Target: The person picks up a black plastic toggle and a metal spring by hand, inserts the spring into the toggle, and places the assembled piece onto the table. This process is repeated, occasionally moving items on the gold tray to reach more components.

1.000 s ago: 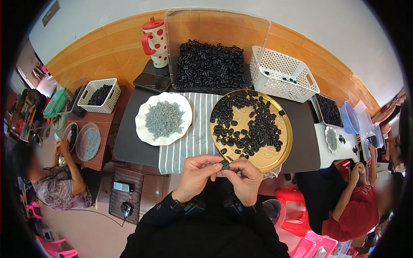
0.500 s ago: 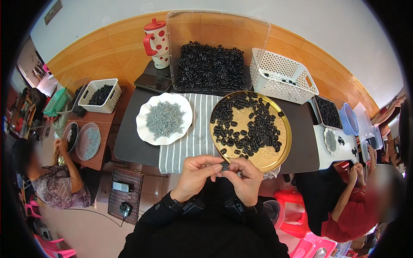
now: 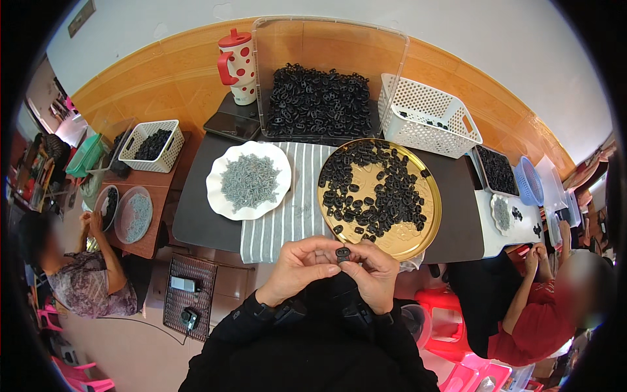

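Note:
A small black oval plastic piece with two holes (image 3: 343, 254) is pinched between my two hands, just off the table's near edge. My left hand (image 3: 297, 269) grips it from the left with thumb and fingertips. From the other side my right hand (image 3: 375, 273) has its thumb and forefinger closed on it. Beyond them, a round gold tray (image 3: 428, 242) holds many similar black pieces. A white scalloped plate (image 3: 219, 204) to the left carries a heap of small grey metal screws or pins. Between plate and tray lies a grey striped cloth (image 3: 268, 240).
A clear bin (image 3: 326, 39) full of black pieces stands at the back, beside a spotted red-lidded tumbler (image 3: 244, 88) and a white perforated basket (image 3: 418, 134). One person (image 3: 91, 281) sits left, another (image 3: 542, 313) right, each by a side table. A wire rack (image 3: 171, 313) stands low left.
The black piece has been turned in my fingers, so its two-holed face now shows more. My left thumb has shifted slightly lower. The trays and plate look the same.

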`<state>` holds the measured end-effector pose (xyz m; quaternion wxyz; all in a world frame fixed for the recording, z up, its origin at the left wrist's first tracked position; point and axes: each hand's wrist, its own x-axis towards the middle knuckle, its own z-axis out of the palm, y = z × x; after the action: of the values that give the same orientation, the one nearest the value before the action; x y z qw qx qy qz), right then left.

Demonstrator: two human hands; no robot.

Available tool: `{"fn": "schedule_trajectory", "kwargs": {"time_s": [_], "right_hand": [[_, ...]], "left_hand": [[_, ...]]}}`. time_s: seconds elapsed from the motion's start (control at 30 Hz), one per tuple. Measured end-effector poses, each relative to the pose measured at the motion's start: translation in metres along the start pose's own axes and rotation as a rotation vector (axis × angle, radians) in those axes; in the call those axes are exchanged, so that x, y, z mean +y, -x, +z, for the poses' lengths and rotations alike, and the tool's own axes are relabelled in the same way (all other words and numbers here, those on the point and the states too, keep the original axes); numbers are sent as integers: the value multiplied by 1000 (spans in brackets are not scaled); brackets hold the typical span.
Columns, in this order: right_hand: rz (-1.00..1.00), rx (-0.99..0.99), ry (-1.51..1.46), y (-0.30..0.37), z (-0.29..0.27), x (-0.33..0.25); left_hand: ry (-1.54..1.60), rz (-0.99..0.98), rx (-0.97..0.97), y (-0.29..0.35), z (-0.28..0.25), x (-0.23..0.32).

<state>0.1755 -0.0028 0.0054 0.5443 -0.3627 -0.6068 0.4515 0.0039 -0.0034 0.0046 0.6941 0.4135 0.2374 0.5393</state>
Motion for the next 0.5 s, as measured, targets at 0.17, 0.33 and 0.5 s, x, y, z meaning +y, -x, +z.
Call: {"fn": "schedule_trajectory", "kwargs": {"time_s": [0.17,0.33,0.5], "right_hand": [[-52,12,-38,3,2,-1],[-53,42,-56,8,5,2],[-70,56,-55,9,8,1]], "left_hand": [[-30,-3,22,2,1,-4],[-32,24,23,4,-1,-9],[4,44,19,4,-2,-12]]}}
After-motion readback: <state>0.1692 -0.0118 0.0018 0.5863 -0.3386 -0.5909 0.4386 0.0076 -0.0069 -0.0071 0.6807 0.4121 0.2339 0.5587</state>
